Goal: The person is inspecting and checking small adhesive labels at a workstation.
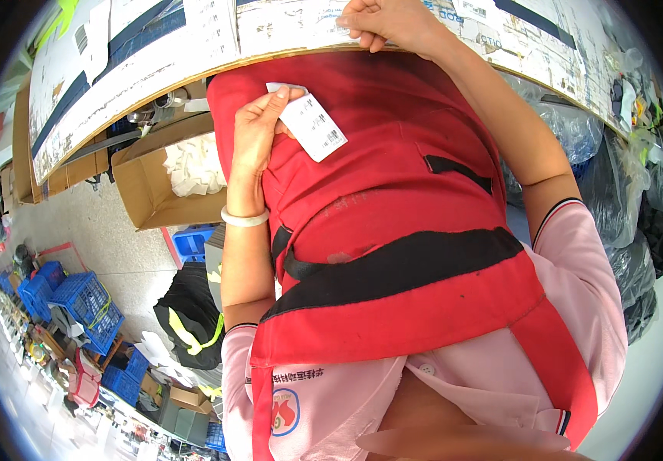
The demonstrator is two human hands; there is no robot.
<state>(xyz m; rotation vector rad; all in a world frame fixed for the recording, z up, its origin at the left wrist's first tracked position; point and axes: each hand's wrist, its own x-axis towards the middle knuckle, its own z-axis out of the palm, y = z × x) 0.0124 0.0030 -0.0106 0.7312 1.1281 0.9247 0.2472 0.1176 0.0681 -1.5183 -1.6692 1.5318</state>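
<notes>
My left hand (264, 127), with a pale bangle on its wrist, pinches a white strip of labels (316, 129) with small black printing. The strip hangs tilted over my red apron (393, 138), just short of the table edge. Farther right, my right hand (393, 27) rests over the near edge of the worktable (285, 27), its fingers curled and closed. Whether something small sits between those fingertips, I cannot make out. A dark blue strip (147, 34) lies on the table to the left, and a white slip (99, 38) lies beside it.
Under the table at left stands an open cardboard box (143, 188) holding white pieces. Beyond it are a black bundle with a yellow-green band (189, 315) and blue crates (89, 307) on the floor. Clear and dark plastic bags (608, 192) crowd the right side.
</notes>
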